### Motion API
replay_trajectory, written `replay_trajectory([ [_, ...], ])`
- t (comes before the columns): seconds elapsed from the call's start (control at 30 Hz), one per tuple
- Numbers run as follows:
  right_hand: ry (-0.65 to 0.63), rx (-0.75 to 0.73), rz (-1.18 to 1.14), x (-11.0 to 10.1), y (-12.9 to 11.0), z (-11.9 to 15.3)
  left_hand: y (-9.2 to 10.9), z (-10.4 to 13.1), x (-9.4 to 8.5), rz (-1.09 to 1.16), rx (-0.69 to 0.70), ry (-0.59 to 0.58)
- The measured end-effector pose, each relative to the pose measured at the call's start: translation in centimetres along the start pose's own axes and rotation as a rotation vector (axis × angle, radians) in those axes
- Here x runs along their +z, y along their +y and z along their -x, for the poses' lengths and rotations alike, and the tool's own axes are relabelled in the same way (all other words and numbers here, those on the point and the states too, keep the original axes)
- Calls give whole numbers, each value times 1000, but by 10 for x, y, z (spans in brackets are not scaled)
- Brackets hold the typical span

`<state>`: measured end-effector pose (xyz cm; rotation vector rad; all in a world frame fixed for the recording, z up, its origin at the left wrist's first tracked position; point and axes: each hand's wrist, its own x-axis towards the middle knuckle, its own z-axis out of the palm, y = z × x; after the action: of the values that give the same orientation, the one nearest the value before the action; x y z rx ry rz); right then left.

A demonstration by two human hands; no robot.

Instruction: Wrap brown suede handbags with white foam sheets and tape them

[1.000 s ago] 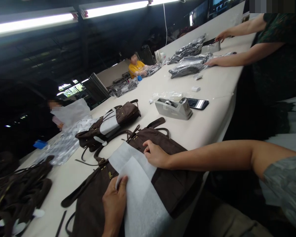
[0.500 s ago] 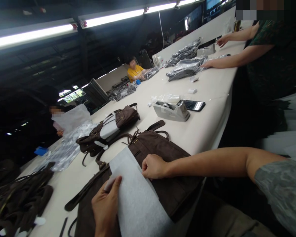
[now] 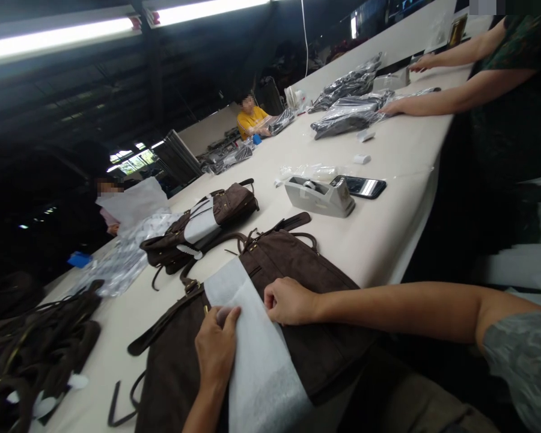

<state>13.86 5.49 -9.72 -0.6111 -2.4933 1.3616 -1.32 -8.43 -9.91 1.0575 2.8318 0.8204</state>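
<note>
A dark brown bag [image 3: 320, 282] lies flat at the table's near edge, with a strip of white wrapping paper [image 3: 256, 343] across its middle. My left hand [image 3: 216, 346] pinches the paper's left edge between thumb and fingers. Curled at the opposite edge is my right hand [image 3: 293, 302], its fingertips closed on the paper and partly hidden. Beyond my hands, the bag's handles and straps spread out on the table. A second brown bag [image 3: 234, 204], with a white paper band around it, lies just behind.
A grey tape dispenser [image 3: 320, 195] and a phone [image 3: 360, 186] sit to the right. Brown straps or bags [image 3: 67, 349] pile up at left, near plastic sheeting [image 3: 130, 258]. Farther off, co-workers handle plastic-wrapped bags [image 3: 351, 114] along the white table [image 3: 401, 150].
My left hand has shifted up and to the right along the paper, which now lies flatter over the bag. My right hand stays by the paper's right edge. The view has tilted slightly.
</note>
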Motion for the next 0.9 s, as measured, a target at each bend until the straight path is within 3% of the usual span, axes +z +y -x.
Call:
replay_trajectory([
  [0.23, 71, -134, 320, -8, -7, 13, 1, 2, 4, -70, 99, 39],
  [0.37, 193, -573, 546, -14, -29, 9, -1, 0, 4, -43, 107, 26],
  [0.47, -7, -739, 552, 2, -32, -2, -5, -2, 6, -48, 94, 17],
  [0.6, -297, -618, 471, 28, -14, -7, -8, -6, 1, -85, 31, 91],
  [0.67, -353, -574, 435, 32, -8, -5, -5, -5, -6, -148, 42, 238],
  [0.77, -386, -556, 421, 27, -7, -3, 1, 10, -14, -155, 229, 467],
  [0.83, -396, -544, 429, 23, -10, -4, 0, 26, -9, -57, 380, 431],
  [0.9, -407, -540, 451, 19, -11, -7, -10, 41, 4, -1, 496, 276],
])
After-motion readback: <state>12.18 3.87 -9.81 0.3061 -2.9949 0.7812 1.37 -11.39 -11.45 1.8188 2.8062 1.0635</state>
